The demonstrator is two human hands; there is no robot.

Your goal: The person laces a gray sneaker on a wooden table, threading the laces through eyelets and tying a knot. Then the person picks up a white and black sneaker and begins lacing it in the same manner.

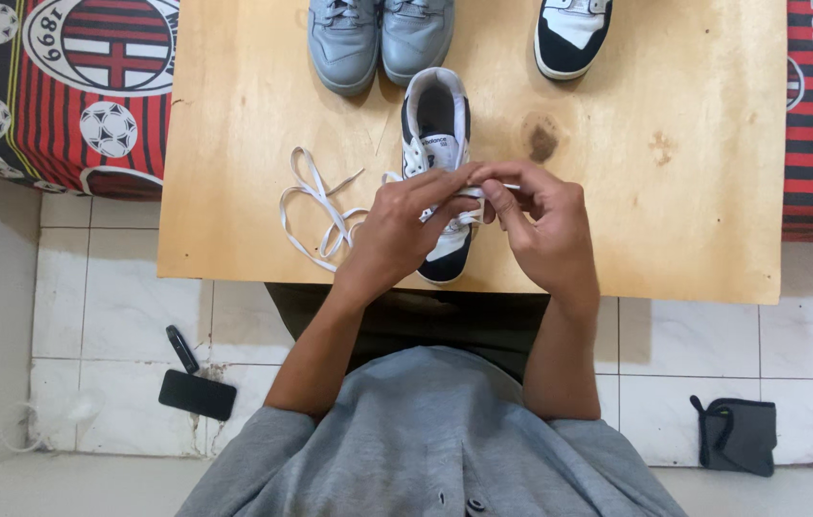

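Note:
A navy and white sneaker (436,124) lies on the wooden board (675,191), toe toward me. My left hand (405,230) and my right hand (542,225) meet over its laced middle. Both pinch the white shoelace (316,206) where it passes through the eyelets. The loose end of the lace trails in loops on the board to the left of the shoe. My hands hide the shoe's front half.
A pair of grey sneakers (380,38) stands at the board's far edge, and a second navy and white shoe (571,33) at the far right. A red and black striped cloth (62,86) lies beneath. On the tiled floor are a black phone (197,393), a pen (181,348) and a dark pouch (737,436).

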